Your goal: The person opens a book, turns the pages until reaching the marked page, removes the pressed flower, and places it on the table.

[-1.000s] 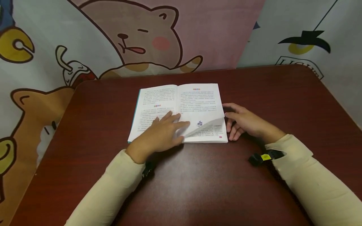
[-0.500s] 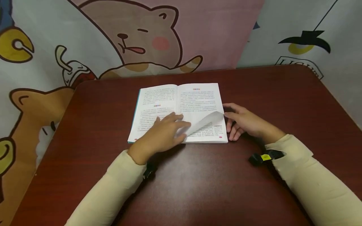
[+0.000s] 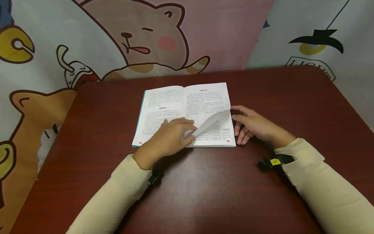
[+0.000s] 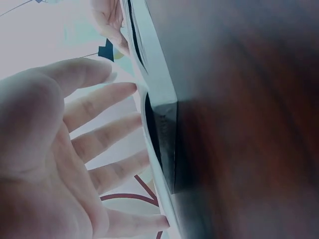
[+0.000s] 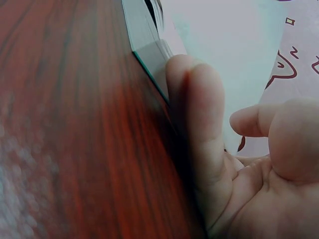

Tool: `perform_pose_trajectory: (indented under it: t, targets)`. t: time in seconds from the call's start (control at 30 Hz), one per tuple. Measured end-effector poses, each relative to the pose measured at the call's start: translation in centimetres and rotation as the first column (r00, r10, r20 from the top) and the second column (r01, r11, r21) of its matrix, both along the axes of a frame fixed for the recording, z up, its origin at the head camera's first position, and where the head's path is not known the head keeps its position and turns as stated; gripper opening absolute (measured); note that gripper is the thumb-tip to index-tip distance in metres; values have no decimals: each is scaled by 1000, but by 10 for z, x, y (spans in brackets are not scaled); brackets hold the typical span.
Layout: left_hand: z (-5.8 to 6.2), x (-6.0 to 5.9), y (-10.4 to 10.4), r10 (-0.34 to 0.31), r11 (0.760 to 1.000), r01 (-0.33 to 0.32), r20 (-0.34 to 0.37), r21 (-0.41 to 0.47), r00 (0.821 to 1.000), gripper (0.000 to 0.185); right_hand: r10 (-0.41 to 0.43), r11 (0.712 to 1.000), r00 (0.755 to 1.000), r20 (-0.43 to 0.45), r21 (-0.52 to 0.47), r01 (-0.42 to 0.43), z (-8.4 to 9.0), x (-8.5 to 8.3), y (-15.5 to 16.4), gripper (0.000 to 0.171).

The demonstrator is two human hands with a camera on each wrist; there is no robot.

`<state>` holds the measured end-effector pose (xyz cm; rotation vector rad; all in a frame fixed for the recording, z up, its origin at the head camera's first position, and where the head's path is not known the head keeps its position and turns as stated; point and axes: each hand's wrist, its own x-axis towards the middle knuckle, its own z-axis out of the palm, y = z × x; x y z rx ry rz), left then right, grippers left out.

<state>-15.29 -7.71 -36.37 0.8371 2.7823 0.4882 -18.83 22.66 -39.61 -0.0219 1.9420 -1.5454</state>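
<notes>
With the open book point(image 3: 184, 113) lying mid-counter point(image 3: 204, 195), the left hand point(image 3: 168, 139), fingers straight, is lifting a curling page point(image 3: 213, 121); the right hand point(image 3: 254, 125), relaxed, is steadying the book's edge, so slow, light sweeping is best.

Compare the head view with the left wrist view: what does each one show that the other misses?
Only the head view shows the whole open book with printed text, the lifted page curling over, the right hand beside the book's right edge, the table top and the cartoon backdrop. Only the left wrist view shows the palm side of the left hand, its fingers spread and straight against the pages, and the book's corner seen edge-on. Both show the left hand, the book and the dark red table.
</notes>
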Motion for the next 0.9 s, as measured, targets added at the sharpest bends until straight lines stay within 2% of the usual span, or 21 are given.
perform_pose_trajectory:
  t: [0.27,0.57,0.73,0.9]
  targets:
    - [-2,-3,1,13,998,-14,18,64,1000,23,3,1000,1000,6,-1,-3,0,0,0,57]
    - [-1,-5,0,26,989,-33,54,146,998,24,9,1000,1000,11,1,-9,0,0,1,59]
    - [-2,-7,0,32,982,-32,6,184,999,16,11,1000,1000,2,1,-11,1,0,1,58]
    - [-2,-7,-1,47,977,-38,-38,209,998,20,15,1000,1000,-2,7,-15,1,-1,1,57]
